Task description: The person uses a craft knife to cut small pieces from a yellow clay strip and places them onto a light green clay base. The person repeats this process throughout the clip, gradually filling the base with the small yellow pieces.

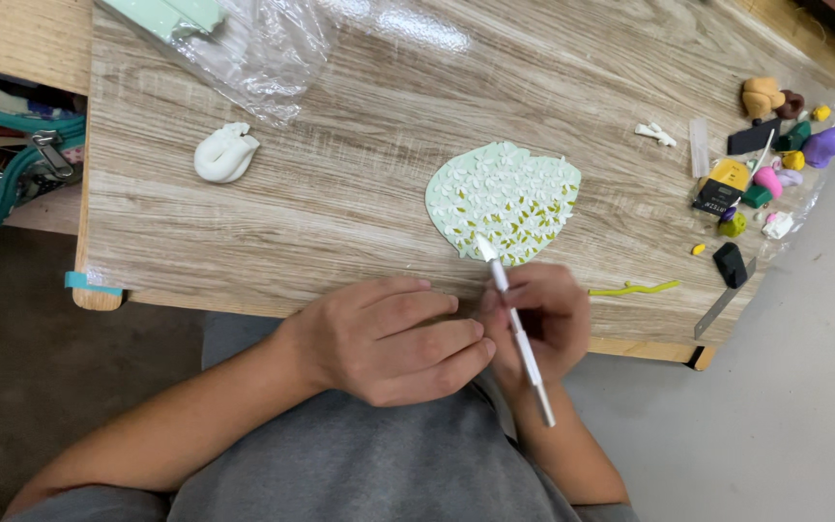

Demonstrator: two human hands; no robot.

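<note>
A flat pale-green clay disc (503, 198) lies on the wooden table (340, 193), covered with small white petals and some olive-yellow bits along its near edge. My right hand (545, 324) holds a thin white tool (516, 327) like a pen, its tip touching the disc's near edge. My left hand (388, 338) rests at the table's front edge beside the right hand, fingers curled toward it; I cannot see anything in it.
A lump of white clay (225, 155) lies at the left. Clear plastic wrap (263, 48) sits at the back. A yellow-green clay strand (633, 288) lies near the front edge. Several coloured clay pieces (775, 155) cluster at the right. An open teal bag (12, 164) is far left.
</note>
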